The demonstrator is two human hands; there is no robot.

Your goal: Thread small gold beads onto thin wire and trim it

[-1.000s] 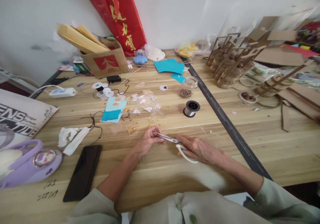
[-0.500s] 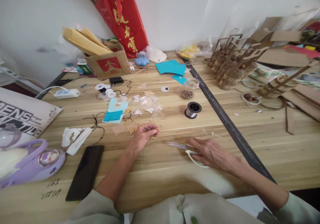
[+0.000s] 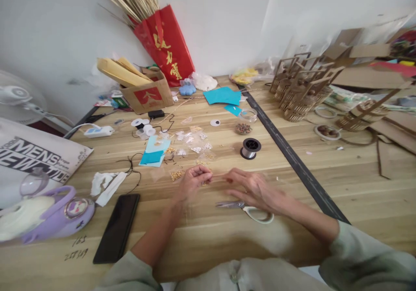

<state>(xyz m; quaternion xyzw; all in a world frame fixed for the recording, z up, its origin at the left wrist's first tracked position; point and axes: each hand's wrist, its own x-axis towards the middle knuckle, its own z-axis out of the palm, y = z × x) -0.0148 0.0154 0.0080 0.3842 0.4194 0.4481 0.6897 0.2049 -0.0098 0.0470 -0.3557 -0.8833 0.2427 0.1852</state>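
Observation:
My left hand is pinched closed over the table, holding something too small to make out. A faint thin line hangs below it. Gold beads lie in a small heap beside its knuckles. To its right hovers my right hand, slightly blurred, its thumb apart from the fingers and nothing visible between them. White-handled scissors lie on the table just below the right hand, blades pointing left. A black spool of fine clear line stands beyond the right hand.
Small bags of silvery pieces and blue cards lie ahead. A phone and a purple bottle are at left. Wooden lantern-like baskets stand at far right, and a jar of beads sits mid-table.
My right hand has come off the scissors and moved up and left toward my left hand. The scissors stay on the table. The view has shifted slightly.

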